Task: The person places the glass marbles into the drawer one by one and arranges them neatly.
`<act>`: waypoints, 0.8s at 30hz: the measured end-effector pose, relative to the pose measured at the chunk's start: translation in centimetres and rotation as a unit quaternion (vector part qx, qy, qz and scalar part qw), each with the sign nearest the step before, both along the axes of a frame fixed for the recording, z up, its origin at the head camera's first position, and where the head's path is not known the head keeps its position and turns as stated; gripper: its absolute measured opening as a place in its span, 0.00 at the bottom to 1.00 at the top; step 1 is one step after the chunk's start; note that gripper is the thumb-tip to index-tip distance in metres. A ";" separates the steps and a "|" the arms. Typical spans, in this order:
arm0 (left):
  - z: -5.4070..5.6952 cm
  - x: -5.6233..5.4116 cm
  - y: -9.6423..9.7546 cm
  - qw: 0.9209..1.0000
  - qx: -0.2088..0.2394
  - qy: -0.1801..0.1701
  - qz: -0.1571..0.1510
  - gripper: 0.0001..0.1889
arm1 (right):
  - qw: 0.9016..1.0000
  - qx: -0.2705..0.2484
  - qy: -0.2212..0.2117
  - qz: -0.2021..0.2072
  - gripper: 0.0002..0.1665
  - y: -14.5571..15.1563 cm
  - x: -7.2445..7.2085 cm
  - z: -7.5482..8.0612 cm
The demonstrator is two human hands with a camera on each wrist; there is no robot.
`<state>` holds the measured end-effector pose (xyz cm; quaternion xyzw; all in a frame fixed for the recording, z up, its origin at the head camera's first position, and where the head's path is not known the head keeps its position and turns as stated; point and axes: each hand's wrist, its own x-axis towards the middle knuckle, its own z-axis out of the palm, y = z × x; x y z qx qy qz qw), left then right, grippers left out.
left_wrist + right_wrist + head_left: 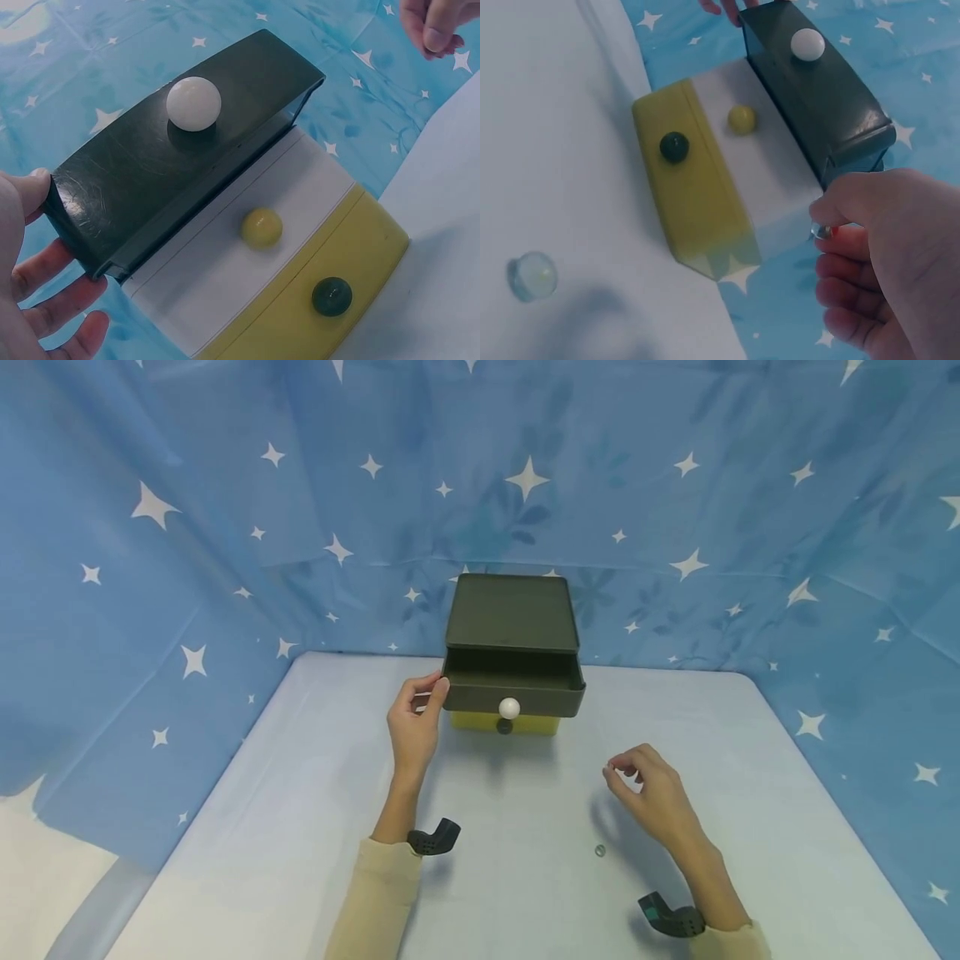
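A small chest holds three stacked drawers. Its dark green top drawer (pixel 480 697) with a white knob (pixel 193 103) is pulled out, and the inside shows bare in the head view. With thumb and fingertips my left hand (pixel 417 727) grips this drawer at its left front corner. Below it are a white drawer (pixel 217 262) with a yellow knob and a yellow drawer (pixel 694 187) with a dark green knob, both closed. My right hand (pixel 652 793), raised to the right of the chest, pinches a small clear glass bead (pixel 821 229) between thumb and forefinger.
Another clear glass bead (pixel 600 851) lies on the white table (pixel 517 893), nearer the front than my right hand. Behind the chest hangs a blue curtain (pixel 360 510) with white stars, which also runs along both sides. Each wrist wears a black band.
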<state>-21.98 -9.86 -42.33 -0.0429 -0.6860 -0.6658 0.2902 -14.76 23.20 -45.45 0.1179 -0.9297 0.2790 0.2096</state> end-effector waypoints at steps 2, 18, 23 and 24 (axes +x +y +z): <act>0.0 0.0 0.1 1.000 0.000 0.001 0.001 0.13 | 1.000 -0.003 0.009 -0.001 0.06 -0.2 -0.1 0.3; -0.1 0.2 -0.1 1.000 -0.007 0.007 0.004 0.14 | 0.996 -0.042 0.077 0.014 0.09 -2.3 -1.5 2.3; 0.0 0.1 0.1 1.000 -0.009 0.011 0.001 0.14 | 0.994 -0.063 0.094 0.011 0.09 -2.7 -2.0 3.2; 0.0 0.1 0.1 1.000 -0.008 0.010 0.001 0.13 | 0.993 -0.064 0.098 0.010 0.09 -2.7 -2.1 3.4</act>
